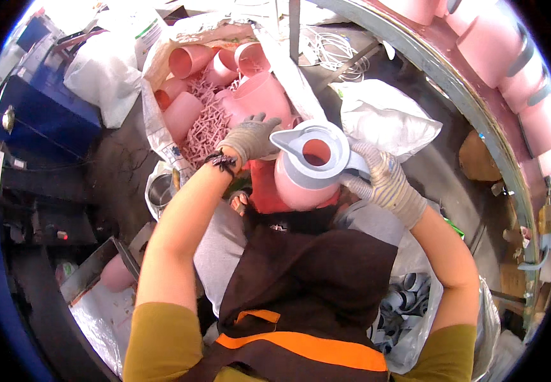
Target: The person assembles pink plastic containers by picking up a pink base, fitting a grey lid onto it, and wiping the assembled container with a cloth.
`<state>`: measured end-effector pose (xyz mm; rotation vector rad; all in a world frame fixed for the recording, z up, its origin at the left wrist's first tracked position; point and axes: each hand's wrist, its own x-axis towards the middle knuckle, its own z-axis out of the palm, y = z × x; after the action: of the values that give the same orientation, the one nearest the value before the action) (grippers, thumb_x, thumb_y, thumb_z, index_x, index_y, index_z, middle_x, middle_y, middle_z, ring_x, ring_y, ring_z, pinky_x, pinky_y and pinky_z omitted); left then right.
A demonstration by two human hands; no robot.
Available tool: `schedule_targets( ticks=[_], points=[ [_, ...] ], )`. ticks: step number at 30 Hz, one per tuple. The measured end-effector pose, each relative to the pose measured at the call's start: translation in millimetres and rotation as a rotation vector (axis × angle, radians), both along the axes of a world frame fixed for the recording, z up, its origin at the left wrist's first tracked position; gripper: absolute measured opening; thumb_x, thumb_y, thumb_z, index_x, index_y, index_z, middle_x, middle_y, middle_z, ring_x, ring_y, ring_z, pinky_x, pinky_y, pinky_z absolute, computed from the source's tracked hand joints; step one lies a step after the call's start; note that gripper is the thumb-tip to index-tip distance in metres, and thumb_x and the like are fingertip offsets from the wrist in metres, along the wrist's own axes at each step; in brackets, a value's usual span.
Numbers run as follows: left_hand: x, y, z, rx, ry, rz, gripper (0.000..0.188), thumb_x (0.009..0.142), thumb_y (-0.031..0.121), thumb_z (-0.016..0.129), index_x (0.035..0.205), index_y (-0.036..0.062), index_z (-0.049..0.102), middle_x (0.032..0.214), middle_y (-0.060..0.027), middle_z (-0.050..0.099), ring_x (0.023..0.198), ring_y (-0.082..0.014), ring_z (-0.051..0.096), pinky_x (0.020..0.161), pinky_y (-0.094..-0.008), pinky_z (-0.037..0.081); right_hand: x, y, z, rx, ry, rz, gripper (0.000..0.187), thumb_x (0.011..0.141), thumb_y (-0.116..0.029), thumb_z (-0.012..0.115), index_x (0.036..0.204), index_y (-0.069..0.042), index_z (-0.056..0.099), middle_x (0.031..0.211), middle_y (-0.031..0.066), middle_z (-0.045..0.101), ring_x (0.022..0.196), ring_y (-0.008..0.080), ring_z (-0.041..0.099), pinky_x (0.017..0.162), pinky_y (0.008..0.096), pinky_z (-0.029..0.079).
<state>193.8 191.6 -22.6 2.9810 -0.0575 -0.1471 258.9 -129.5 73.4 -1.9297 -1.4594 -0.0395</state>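
My right hand (387, 184), in a striped knit glove, is closed round the grey handle of a jug (306, 191). The jug has a pink body and a grey collar with a spout pointing left. Its top is uncovered, showing a reddish inside. Left of the spout is my gloved left hand (250, 137), its fingers stretched out at the near side of a white sack (155, 118). Those fingers lie in front of a large pink jug body (262, 95) in the sack; whether they touch it I cannot tell. Several other pink bodies lie there among pink sticks (202, 127).
A bag of grey plastic parts (409, 299) stands by my right side. Pink jugs (492, 48) line a metal-edged table at the upper right. A white bag (387, 118) lies beyond my right hand. At left are a blue cabinet (46, 114) and a metal container (161, 190).
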Motion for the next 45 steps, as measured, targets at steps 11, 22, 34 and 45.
schedule_targets(
  ticks=[11, 22, 34, 45],
  points=[
    [-14.3, 23.7, 88.4, -0.381, -0.495, 0.409, 0.05, 0.077, 0.037, 0.069, 0.115, 0.0075, 0.057, 0.106, -0.0225, 0.062, 0.091, -0.0362, 0.063, 0.082, -0.0407, 0.051, 0.8, -7.2, -9.0, -0.046, -0.079, -0.082, 0.037, 0.082, -0.02, 0.061, 0.114, -0.002, 0.053, 0.097, 0.0218, 0.064, 0.085, 0.0412, 0.063, 0.074, 0.0488, 0.051],
    [-45.2, -146.7, 213.5, 0.212, -0.579, -0.061, 0.061, 0.076, 0.047, 0.063, 0.125, 0.0108, 0.056, 0.108, -0.0216, 0.06, 0.098, -0.037, 0.061, 0.08, -0.0501, 0.049, -10.6, -3.9, 1.9, -0.089, -0.088, -0.143, 0.033, 0.084, -0.022, 0.061, 0.113, -0.007, 0.053, 0.091, 0.0216, 0.065, 0.085, 0.043, 0.062, 0.075, 0.0521, 0.049],
    [-37.2, -94.9, 204.2, -0.36, -0.722, 0.295, 0.058, 0.081, 0.038, 0.067, 0.126, 0.0023, 0.056, 0.1, -0.0219, 0.064, 0.095, -0.029, 0.065, 0.086, -0.0341, 0.049, -7.6, 3.0, -13.5, -0.036, -0.143, -0.171, 0.032, 0.089, -0.03, 0.057, 0.11, -0.007, 0.05, 0.09, 0.0247, 0.064, 0.082, 0.044, 0.062, 0.07, 0.0529, 0.048],
    [-51.6, -126.1, 184.5, -0.084, -0.512, 0.087, 0.058, 0.076, 0.042, 0.063, 0.122, 0.0076, 0.054, 0.105, -0.0209, 0.06, 0.101, -0.04, 0.059, 0.084, -0.0486, 0.048, 1.4, 5.0, -7.1, -0.231, -0.1, -0.229, 0.042, 0.087, -0.029, 0.058, 0.121, -0.006, 0.052, 0.112, 0.0232, 0.06, 0.101, 0.0418, 0.059, 0.086, 0.0497, 0.047]
  ],
)
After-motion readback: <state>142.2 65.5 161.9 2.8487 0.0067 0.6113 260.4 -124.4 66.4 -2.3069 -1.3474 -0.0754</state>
